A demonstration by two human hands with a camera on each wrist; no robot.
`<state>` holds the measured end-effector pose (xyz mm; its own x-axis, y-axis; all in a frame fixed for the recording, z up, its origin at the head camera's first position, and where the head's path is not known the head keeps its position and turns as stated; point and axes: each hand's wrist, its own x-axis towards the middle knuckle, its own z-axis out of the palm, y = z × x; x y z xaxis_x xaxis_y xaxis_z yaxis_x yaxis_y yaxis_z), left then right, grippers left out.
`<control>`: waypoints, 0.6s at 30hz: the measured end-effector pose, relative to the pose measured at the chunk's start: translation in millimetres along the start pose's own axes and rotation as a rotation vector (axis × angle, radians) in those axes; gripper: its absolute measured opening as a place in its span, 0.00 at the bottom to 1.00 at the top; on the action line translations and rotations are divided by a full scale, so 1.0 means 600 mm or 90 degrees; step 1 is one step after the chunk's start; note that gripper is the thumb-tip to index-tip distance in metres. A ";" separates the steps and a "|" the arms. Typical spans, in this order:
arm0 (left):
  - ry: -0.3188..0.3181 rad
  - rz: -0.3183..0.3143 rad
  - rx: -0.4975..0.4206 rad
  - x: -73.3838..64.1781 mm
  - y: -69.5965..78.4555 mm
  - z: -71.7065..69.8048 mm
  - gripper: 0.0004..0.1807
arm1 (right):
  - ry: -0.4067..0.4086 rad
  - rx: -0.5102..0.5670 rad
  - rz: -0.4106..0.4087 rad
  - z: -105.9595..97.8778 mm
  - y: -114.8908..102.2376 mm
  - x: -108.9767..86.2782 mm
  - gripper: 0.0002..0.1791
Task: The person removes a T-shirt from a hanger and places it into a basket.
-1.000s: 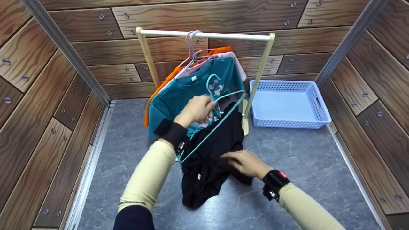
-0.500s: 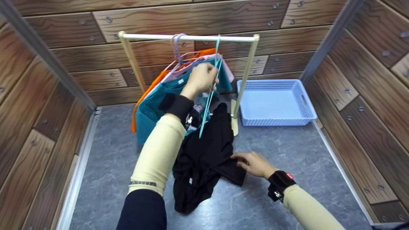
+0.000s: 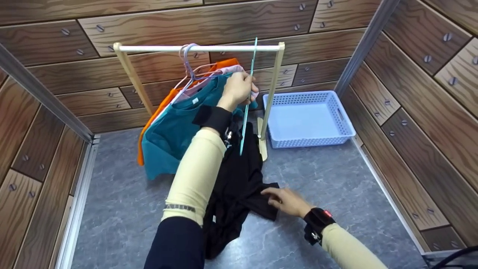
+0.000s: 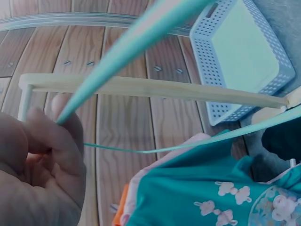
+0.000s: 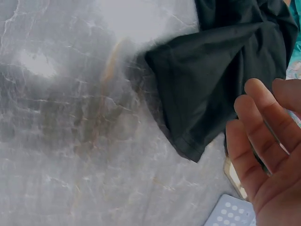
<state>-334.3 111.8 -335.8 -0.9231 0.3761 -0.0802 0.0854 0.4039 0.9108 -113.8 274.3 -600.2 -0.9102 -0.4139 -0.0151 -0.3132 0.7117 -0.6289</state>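
My left hand (image 3: 238, 89) grips a mint-green clothes hanger (image 3: 245, 125) by its upper part, and the hanger is seen edge-on in the head view. Its top overlaps the white rail near the rack's right end. In the left wrist view the curled fingers (image 4: 63, 155) are round the hanger (image 4: 127, 54), with no garment on it. A black garment (image 3: 235, 186) with short sleeves lies crumpled on the floor below. My right hand (image 3: 289, 201), fingers relaxed and apart, is close beside one sleeve (image 5: 188, 89) of it, holding nothing.
The small wooden clothes rack (image 3: 157, 48) bears a teal shirt (image 3: 168, 138), a pink one (image 3: 231, 69) and an orange one (image 3: 227, 63) on hangers. A blue plastic basket (image 3: 310, 142) stands right of the rack. Wood-patterned walls (image 3: 168, 26) enclose the grey floor.
The left hand has raised the hanger toward the rail and turned it from broadside to edge-on. The right hand stays near the black garment's sleeve. The head view has shifted right.
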 end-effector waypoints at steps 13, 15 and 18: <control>-0.052 -0.024 -0.011 -0.038 -0.078 -0.026 0.18 | 0.010 0.024 0.031 0.018 -0.009 0.053 0.17; -0.049 -0.017 0.012 -0.048 -0.103 -0.029 0.18 | 0.040 -0.002 0.058 0.021 -0.014 0.066 0.17; -0.052 -0.005 0.094 -0.069 -0.148 -0.032 0.17 | 0.093 -0.091 0.118 0.035 -0.026 0.087 0.17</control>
<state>-311.1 44.2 -405.8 -0.8912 0.4359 -0.1253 0.1379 0.5235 0.8408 -150.7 230.1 -607.4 -0.9818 -0.1898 -0.0010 -0.1629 0.8449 -0.5095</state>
